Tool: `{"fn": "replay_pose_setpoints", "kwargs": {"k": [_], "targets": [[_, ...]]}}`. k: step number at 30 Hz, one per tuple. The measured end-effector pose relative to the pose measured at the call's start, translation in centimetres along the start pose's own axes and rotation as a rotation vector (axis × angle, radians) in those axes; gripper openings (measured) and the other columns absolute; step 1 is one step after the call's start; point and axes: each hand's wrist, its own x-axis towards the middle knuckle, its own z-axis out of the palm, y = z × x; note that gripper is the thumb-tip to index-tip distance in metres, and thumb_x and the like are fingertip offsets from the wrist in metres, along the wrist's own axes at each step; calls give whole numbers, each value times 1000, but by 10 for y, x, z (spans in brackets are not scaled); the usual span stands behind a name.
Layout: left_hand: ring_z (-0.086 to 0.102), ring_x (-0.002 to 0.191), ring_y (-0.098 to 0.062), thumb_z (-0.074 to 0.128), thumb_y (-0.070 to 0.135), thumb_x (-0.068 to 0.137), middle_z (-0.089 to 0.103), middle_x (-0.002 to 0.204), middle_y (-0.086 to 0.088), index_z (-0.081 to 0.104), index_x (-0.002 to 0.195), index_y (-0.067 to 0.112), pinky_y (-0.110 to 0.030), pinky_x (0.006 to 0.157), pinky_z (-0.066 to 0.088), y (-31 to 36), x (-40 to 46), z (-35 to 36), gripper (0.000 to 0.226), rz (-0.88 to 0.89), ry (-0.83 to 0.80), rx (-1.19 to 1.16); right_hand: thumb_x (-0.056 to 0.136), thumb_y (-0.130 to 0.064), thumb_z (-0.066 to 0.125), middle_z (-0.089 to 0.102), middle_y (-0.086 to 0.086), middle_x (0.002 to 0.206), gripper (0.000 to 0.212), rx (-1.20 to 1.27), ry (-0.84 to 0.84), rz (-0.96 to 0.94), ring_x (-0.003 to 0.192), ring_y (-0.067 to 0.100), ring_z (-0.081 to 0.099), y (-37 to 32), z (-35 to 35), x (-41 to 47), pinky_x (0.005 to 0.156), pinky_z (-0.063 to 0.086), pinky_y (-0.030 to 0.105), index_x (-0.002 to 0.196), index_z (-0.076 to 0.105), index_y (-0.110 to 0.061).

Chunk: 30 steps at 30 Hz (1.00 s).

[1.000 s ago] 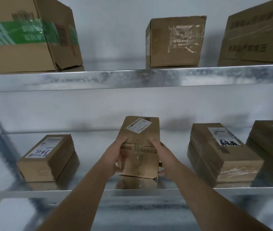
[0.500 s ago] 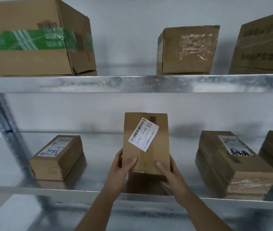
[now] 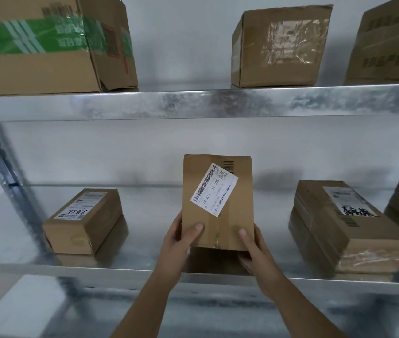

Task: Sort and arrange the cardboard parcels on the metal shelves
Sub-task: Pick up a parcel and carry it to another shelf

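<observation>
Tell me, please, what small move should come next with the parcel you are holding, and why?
Probably lower the parcel onto the lower shelf: both the left hand and right hand hold it upright above the open gap between neighbouring boxes.

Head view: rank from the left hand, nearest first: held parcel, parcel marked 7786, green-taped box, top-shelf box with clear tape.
1. held parcel, gripped by the left hand
2. parcel marked 7786, same shelf, left
3. box with clear tape, upper shelf, centre-right
4. green-taped box, upper shelf, far left; close to 3
</observation>
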Motion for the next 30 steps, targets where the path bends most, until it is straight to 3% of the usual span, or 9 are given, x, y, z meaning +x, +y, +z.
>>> {"fn": "replay_pose_setpoints", "kwargs": {"k": [4, 7, 10, 13, 15, 18, 23, 27, 30], "targets": [[67, 120, -15, 75, 34, 81, 70, 129, 7, 55, 139, 31, -39, 100, 56, -2, 0, -2, 61, -6, 10, -9, 78, -75, 48, 55, -9, 140, 75, 72, 42, 75, 132, 14, 50, 4, -2, 4, 110, 45, 38, 146, 42, -42], [69, 116, -14, 75, 32, 80, 72, 125, 9, 57, 137, 33, -33, 90, 60, -3, -1, -2, 60, -33, 18, -50, 94, -69, 36, 59, -3, 138, 59, 149, 89, 130, 131, 18, 52, 8, -5, 12, 106, 48, 37, 144, 48, -39], [70, 114, -14, 74, 33, 80, 73, 121, 10, 58, 135, 34, -39, 91, 61, -4, 1, -4, 58, -60, 36, -77, 103, -51, 46, 54, 2, 142, 42, 99, 87, 119, 131, 20, 50, 8, -8, 17, 97, 53, 35, 143, 46, -39], [69, 118, -24, 75, 30, 81, 72, 124, 1, 60, 134, 28, -52, 100, 56, -5, 3, -8, 56, -106, 67, -173, 85, -62, 59, 47, 0, 149, 78, 166, 7, 133, 136, 22, 46, 8, -14, 19, 99, 55, 40, 153, 28, -41], [69, 118, -26, 75, 26, 81, 72, 124, -2, 62, 132, 24, -52, 98, 57, -3, 4, -8, 53, -122, 58, -215, 74, -67, 64, 52, 1, 146, 94, 187, -35, 131, 133, 21, 51, 7, -17, 19, 97, 57, 41, 155, 29, -35], [72, 110, -23, 75, 26, 80, 73, 119, -2, 63, 127, 20, -48, 87, 62, 3, 5, -8, 49, -86, 105, -202, 77, -55, 66, 67, 5, 130, 76, 229, -5, 88, 120, 22, 64, 10, -20, 18, 93, 58, 40, 143, 50, -20], [67, 103, -15, 70, 21, 95, 63, 118, 4, 58, 117, 24, -34, 75, 65, 3, 13, -13, 25, 83, 368, 28, 85, -30, 65, 73, 10, 118, 49, 334, 85, 9, 107, 26, 73, 9, -18, 12, 82, 60, 39, 129, 59, -9], [66, 113, -15, 54, 21, 105, 69, 122, 7, 67, 115, 34, -45, 97, 58, -7, 13, -13, 20, 141, 337, 281, 84, -31, 65, 71, 15, 120, 47, 365, 136, 0, 115, 32, 68, 11, -19, 11, 98, 53, 50, 125, 60, -7], [67, 116, -19, 52, 52, 96, 71, 123, -3, 67, 124, 29, -47, 100, 56, -7, 9, -8, 39, 14, 264, 120, 91, -37, 58, 72, 15, 119, 45, 332, 148, -5, 116, 30, 67, 12, -19, 11, 103, 51, 50, 123, 63, -6]]}}
